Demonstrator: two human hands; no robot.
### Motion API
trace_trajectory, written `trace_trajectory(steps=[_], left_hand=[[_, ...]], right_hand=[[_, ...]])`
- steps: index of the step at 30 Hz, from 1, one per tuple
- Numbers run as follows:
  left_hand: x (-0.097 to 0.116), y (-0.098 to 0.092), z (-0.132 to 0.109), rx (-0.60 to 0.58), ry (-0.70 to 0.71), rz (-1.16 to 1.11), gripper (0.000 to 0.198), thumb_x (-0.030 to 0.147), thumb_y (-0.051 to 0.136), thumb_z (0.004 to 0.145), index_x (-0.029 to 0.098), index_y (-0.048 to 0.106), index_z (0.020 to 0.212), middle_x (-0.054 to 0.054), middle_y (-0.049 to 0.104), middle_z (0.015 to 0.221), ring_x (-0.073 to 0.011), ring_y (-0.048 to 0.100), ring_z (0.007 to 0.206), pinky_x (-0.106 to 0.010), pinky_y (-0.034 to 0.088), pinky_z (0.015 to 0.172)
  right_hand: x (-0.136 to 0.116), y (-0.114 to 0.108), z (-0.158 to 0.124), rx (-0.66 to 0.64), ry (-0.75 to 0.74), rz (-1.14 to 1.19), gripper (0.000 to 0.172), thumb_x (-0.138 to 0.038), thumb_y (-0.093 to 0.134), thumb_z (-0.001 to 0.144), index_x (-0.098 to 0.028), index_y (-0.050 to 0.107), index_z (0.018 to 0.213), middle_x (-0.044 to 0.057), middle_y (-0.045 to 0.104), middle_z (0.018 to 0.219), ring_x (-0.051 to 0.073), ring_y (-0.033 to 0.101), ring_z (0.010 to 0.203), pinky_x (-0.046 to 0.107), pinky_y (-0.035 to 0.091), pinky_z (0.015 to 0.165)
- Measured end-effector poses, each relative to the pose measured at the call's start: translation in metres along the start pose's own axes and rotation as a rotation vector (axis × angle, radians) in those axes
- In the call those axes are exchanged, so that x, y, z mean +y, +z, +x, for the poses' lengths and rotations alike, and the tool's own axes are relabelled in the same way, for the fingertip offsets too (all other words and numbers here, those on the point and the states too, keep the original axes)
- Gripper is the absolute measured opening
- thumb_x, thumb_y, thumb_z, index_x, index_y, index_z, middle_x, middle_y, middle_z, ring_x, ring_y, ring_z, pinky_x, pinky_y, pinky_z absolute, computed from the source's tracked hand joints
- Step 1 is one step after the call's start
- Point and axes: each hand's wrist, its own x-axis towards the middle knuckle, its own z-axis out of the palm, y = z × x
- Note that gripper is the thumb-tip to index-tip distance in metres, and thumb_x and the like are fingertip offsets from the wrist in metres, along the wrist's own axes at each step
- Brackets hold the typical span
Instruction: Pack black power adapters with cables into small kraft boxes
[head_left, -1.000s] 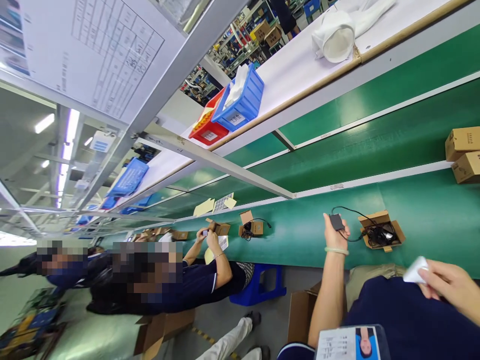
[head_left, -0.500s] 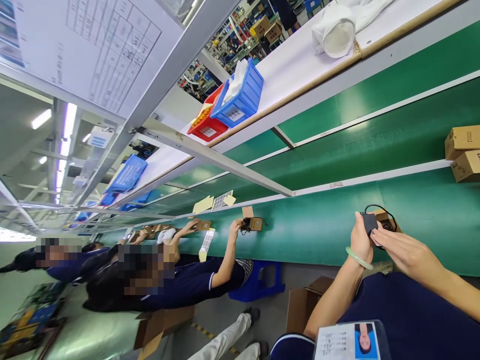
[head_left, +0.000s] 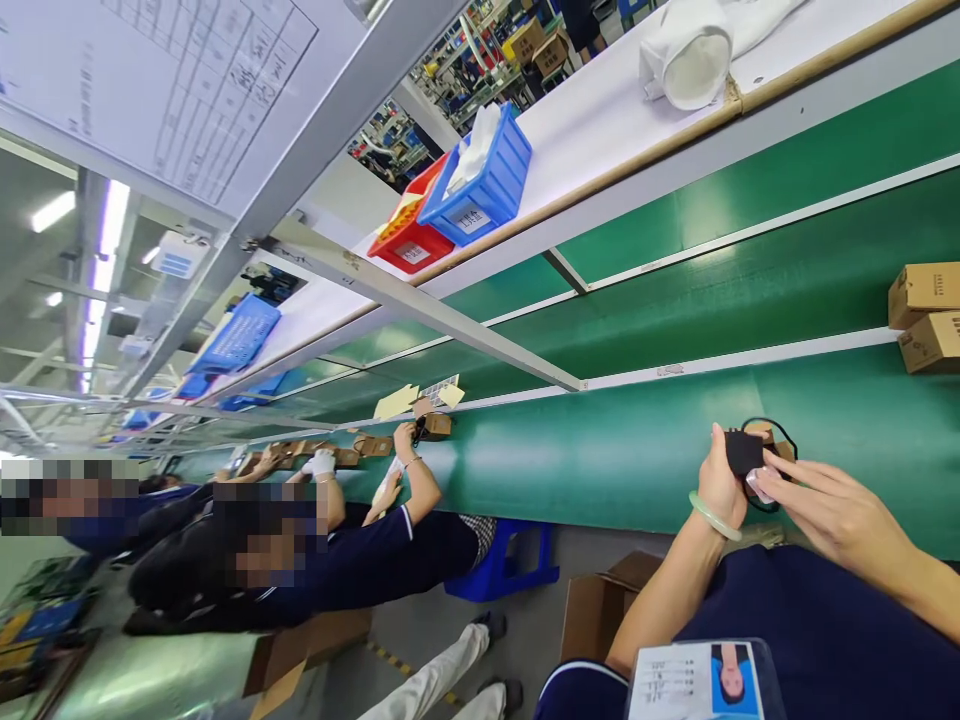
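Note:
My left hand [head_left: 721,488], with a pale green bangle at the wrist, is closed around a black power adapter [head_left: 745,453]. My right hand [head_left: 829,505] comes in from the right, its fingers long and close together. Their tips touch a small shiny pinkish piece [head_left: 761,484] by the adapter's lower edge; what it is I cannot make out. A black cord [head_left: 790,436] loops behind the adapter. Beyond the hands, a small brown cardboard box [head_left: 766,436] shows in part, mostly hidden by adapter and fingers.
A green conveyor belt [head_left: 570,460] runs under my hands. Cardboard boxes [head_left: 934,342] stand at the far right. Blue bin [head_left: 487,185] and red bin [head_left: 411,245] sit on the shelf above. A co-worker's hand [head_left: 405,440] handles a box [head_left: 436,427] farther left.
The adapter has turned in my left hand and shows more of its black face. My right fingertips have moved slightly down and right. The co-worker's box has moved left.

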Motion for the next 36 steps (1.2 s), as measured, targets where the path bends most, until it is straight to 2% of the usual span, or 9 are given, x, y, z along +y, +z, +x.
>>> trace_trajectory(steps=[3,6,9,14,18,25,28,32,36], left_hand=[[-0.002,-0.004,0.001,-0.047,-0.063,-0.016,0.067,0.067,0.041,0.083,0.005,0.067,0.087,-0.009,0.062,0.068,-0.0128,0.055,0.054,-0.024,0.044,0.053],[0.001,-0.007,0.001,-0.129,-0.176,-0.099,0.072,0.067,0.029,0.087,0.005,0.065,0.095,-0.009,0.060,0.066,-0.0128,0.057,0.052,-0.023,0.046,0.051],[0.006,-0.005,0.000,-0.179,-0.217,-0.173,0.074,0.067,0.024,0.088,0.006,0.064,0.100,-0.012,0.063,0.075,-0.0182,0.065,0.067,-0.028,0.052,0.063],[0.004,0.003,-0.003,-0.137,-0.145,-0.131,0.068,0.065,0.036,0.086,0.006,0.065,0.100,-0.016,0.068,0.085,-0.0211,0.066,0.075,-0.031,0.053,0.071],[0.001,0.004,-0.005,-0.093,-0.123,-0.083,0.065,0.063,0.039,0.086,0.005,0.066,0.096,-0.016,0.068,0.085,-0.0199,0.066,0.075,-0.026,0.054,0.063],[0.010,0.003,-0.009,-0.089,-0.124,-0.116,0.061,0.058,0.038,0.089,0.004,0.063,0.102,-0.015,0.067,0.082,-0.0198,0.067,0.074,-0.027,0.056,0.063],[0.011,0.006,-0.010,-0.090,-0.115,-0.099,0.065,0.060,0.037,0.089,0.003,0.065,0.099,-0.015,0.066,0.079,-0.0208,0.067,0.073,-0.029,0.056,0.066],[0.006,0.008,-0.010,0.032,-0.013,-0.071,0.060,0.061,0.048,0.084,0.005,0.067,0.093,-0.015,0.068,0.088,-0.0193,0.066,0.076,-0.029,0.055,0.071],[0.003,0.005,-0.012,0.012,-0.087,-0.072,0.054,0.058,0.049,0.085,0.010,0.064,0.103,-0.013,0.068,0.093,-0.0176,0.065,0.072,-0.028,0.055,0.062]], right_hand=[[0.008,-0.003,0.002,-0.054,0.284,0.265,0.027,-0.027,0.050,0.090,-0.027,0.068,0.110,0.003,0.066,0.115,0.021,0.062,0.106,0.036,0.053,0.092],[0.010,-0.020,0.003,0.103,0.569,0.363,0.029,-0.035,0.048,0.091,-0.024,0.069,0.108,0.005,0.067,0.113,0.022,0.064,0.101,0.036,0.053,0.091],[0.008,-0.025,0.001,0.227,0.310,0.040,0.029,-0.024,0.055,0.086,-0.030,0.065,0.114,0.000,0.064,0.119,0.023,0.060,0.110,0.040,0.046,0.101],[0.009,0.004,-0.008,0.038,-0.169,-0.265,0.051,-0.005,0.053,0.083,-0.027,0.054,0.129,0.001,0.058,0.128,0.020,0.051,0.122,0.036,0.043,0.103],[0.015,0.015,-0.007,0.035,-0.079,-0.176,0.047,-0.008,0.052,0.085,-0.027,0.056,0.127,0.001,0.058,0.128,0.021,0.051,0.121,0.037,0.043,0.104],[0.017,-0.019,0.009,0.161,0.531,0.476,0.032,-0.034,0.043,0.093,-0.024,0.065,0.114,0.004,0.066,0.114,0.025,0.065,0.100,0.036,0.056,0.086],[0.008,-0.019,0.002,0.229,0.371,0.189,0.028,-0.025,0.055,0.087,-0.029,0.067,0.112,-0.001,0.064,0.119,0.024,0.060,0.111,0.038,0.046,0.102],[0.007,0.000,-0.007,0.014,-0.086,-0.098,0.044,-0.010,0.052,0.085,-0.031,0.060,0.122,-0.001,0.062,0.123,0.020,0.052,0.120,0.037,0.043,0.104],[0.020,0.002,-0.004,-0.023,0.131,0.139,0.032,-0.020,0.050,0.090,-0.030,0.063,0.117,0.002,0.061,0.124,0.023,0.057,0.114,0.039,0.051,0.095]])
